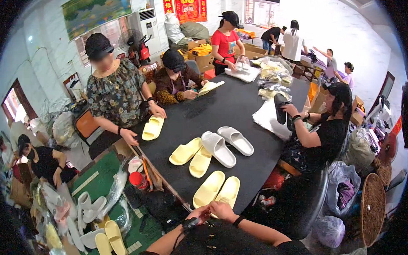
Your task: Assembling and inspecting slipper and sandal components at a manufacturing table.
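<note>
My left hand [199, 214] and my right hand [222, 210] meet at the near edge of a long black table [239, 104], fingers curled together. They sit right at the heel end of a pair of pale yellow slippers [215, 190]. A small yellowish bit shows between the fingers; what it is stays unclear. Both wrists wear dark bands. Farther along the table lie another yellow pair [191, 157] and a white pair [225, 145].
Several people work around the table: one in a floral top [115, 92] touches a yellow pair [153, 128], one at the right [323, 132] holds a black slipper [280, 107] over white bags [266, 121]. More slippers [104, 236] and a red-capped bottle [136, 179] lie left. Woven baskets [373, 207] stand right.
</note>
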A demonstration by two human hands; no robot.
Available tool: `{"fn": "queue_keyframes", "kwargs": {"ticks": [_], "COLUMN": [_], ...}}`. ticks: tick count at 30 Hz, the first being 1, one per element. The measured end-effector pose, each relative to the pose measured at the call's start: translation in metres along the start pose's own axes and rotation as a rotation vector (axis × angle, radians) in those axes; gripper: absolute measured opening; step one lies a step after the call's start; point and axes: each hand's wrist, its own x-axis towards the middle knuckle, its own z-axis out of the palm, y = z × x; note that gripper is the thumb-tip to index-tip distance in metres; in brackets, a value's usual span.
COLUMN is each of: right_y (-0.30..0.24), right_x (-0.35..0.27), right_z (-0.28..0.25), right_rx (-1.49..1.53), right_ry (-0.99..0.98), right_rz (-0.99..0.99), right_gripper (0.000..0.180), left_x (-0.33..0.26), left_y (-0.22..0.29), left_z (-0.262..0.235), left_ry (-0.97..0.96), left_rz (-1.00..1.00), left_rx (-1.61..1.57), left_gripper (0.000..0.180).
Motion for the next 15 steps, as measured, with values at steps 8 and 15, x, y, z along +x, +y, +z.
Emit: {"fn": "queue_keyframes", "kwargs": {"ticks": [8, 15], "right_y": [0.005, 0.013], "right_x": [0.004, 0.003], "right_z": [0.007, 0.008], "right_rx": [0.015, 0.023], "right_ry": [-0.026, -0.031], "right_rz": [0.009, 0.033], "right_gripper": [0.014, 0.015], "left_x": [0.015, -0.031], "left_y": [-0.008, 0.006], "left_z": [-0.032, 0.043], "left_ry": [-0.004, 0.010], "left_rz": [0.031, 0.256], "left_rx": [-0.037, 0.217], "left_gripper": [0.021, 0.020]}}
